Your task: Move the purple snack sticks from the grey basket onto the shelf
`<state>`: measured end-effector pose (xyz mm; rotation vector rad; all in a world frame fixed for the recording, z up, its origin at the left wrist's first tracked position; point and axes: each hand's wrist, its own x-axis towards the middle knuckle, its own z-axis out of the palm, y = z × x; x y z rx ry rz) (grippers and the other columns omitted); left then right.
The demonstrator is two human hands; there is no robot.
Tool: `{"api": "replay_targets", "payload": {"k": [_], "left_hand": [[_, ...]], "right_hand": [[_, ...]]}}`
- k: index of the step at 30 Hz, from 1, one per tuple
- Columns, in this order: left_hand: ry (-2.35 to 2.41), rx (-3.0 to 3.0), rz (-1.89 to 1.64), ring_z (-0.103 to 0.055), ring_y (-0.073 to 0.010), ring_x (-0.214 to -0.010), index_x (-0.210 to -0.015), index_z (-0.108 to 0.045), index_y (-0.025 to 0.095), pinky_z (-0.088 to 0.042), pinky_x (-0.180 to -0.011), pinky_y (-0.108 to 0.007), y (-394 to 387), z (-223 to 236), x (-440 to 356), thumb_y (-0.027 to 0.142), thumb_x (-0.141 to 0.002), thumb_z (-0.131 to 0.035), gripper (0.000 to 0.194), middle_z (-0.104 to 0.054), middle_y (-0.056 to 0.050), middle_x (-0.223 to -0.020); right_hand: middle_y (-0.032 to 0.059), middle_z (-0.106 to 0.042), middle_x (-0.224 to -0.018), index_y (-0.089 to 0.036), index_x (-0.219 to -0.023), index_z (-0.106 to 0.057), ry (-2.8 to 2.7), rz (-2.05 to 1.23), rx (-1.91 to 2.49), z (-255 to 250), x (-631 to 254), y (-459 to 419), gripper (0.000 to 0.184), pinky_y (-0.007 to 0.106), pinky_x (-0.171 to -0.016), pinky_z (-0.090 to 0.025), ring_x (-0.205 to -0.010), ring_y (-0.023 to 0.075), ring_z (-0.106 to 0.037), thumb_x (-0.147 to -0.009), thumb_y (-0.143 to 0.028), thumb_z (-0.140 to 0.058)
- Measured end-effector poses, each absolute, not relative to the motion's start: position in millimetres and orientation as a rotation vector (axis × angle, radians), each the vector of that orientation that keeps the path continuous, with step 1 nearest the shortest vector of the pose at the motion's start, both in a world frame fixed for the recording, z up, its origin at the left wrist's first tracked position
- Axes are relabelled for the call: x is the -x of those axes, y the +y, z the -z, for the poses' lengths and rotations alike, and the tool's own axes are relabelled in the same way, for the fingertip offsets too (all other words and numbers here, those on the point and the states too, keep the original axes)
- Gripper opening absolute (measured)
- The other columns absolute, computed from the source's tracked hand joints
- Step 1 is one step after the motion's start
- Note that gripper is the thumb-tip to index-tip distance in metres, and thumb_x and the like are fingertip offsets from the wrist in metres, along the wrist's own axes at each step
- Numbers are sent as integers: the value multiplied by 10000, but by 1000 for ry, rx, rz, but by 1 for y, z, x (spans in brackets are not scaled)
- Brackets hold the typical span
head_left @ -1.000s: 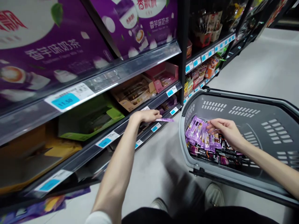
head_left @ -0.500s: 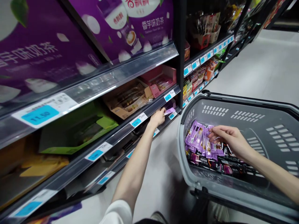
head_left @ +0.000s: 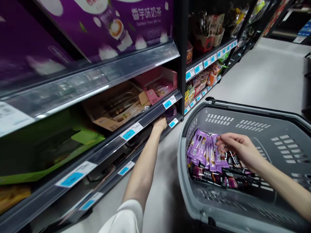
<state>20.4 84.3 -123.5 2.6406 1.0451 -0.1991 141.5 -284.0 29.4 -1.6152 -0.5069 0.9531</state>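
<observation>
Hovering over the gray basket [head_left: 182,181], the person's right hand [head_left: 239,147] curls half-open beside purple packets [head_left: 201,147] lying near black packets [head_left: 206,174]; whether it grips one is unclear. Farther off, the left hand [head_left: 160,124] reaches into the bottom shelf [head_left: 109,183], fingers hidden, its hold untellable. Beyond, colorful packs [head_left: 201,81] line another shelf.

My left grip [head_left: 160,123], half hidden
I can't see my fingertips in the low shelf [head_left: 110,183]; the basket [head_left: 289,121] and nearest label [head_left: 13,116] are cut off.
</observation>
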Motion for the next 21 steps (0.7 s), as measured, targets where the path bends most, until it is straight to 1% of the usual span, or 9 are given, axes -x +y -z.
{"api": "replay_targets", "payload": {"k": [2,5,7,9,12,14,16,18,21], "left_hand": [[1085,-2645,256,-626,-348,-1253,-1267,-657,57,-474,-1079,-435,79,130,-15,211,-969,-430,405,-642,-267,-1345],[1069,-2684,243,-582,-329,-1319,-1310,-640,83,-453,-1106,-418,72,129,-8,176,-945,-446,424,-573,-241,-1456],[1044,-2711,219,-566,-328,-1338,-1312,-643,95,-438,-1122,-423,67,123,-3,155,-925,-460,433,-541,-230,-1495],[1010,-2740,194,-548,-331,-1355,-1284,-668,113,-410,-1149,-436,62,116,4,143,-915,-458,425,-545,-210,-1497],[956,-2780,161,-524,-335,-1370,-1269,-686,140,-394,-1162,-447,49,103,15,149,-930,-418,432,-594,-178,-1450],[916,-2790,173,-578,-332,-1305,-1269,-689,157,-453,-1099,-432,40,93,22,178,-951,-386,440,-655,-166,-1367],[863,-2788,208,-645,-320,-1207,-1270,-691,187,-514,-1002,-402,28,79,29,224,-971,-370,440,-701,-146,-1293],[765,-2794,257,-687,-307,-1127,-1249,-698,227,-539,-916,-367,12,59,37,275,-985,-372,422,-733,-122,-1229],[611,-2839,279,-716,-307,-1025,-1135,-722,231,-533,-817,-338,-17,14,49,303,-987,-380,379,-763,-118,-1084]], "right_hand": [[96,-792,-899,-191,-892,-786,-579,-971,1679,-21,-150,-284,349,292,-636,-575,-700,173,-708,-804,-529,-793],[94,-792,-990,-193,-979,-772,-763,-986,1853,0,-161,-286,295,314,-671,-575,-815,213,-738,-882,-458,-684],[98,-790,-1011,-171,-994,-768,-1058,-897,2049,20,-164,-289,215,327,-766,-566,-872,224,-733,-897,-297,-623],[121,-786,-1054,-142,-1138,-740,-1347,-825,2292,40,-162,-294,307,344,-847,-541,-893,243,-729,-851,-170,-632],[157,-781,-1066,-103,-1386,-602,-1555,-1058,2423,67,-150,-304,504,324,-854,-524,-950,264,-736,-897,-220,-646],[165,-764,-1135,-134,-1432,-571,-1673,-1179,2436,79,-140,-309,539,318,-881,-510,-1010,270,-733,-925,-298,-652],[159,-756,-1161,-175,-1411,-600,-1765,-1269,2486,84,-130,-313,521,317,-884,-502,-1042,279,-731,-933,-374,-657],[141,-769,-1111,-199,-1373,-631,-1788,-1340,2542,84,-124,-314,502,311,-845,-503,-1025,284,-737,-926,-422,-669],[115,-781,-1011,-196,-1267,-683,-1752,-1331,2581,78,-121,-312,464,291,-770,-498,-953,278,-740,-854,-393,-756]]}}
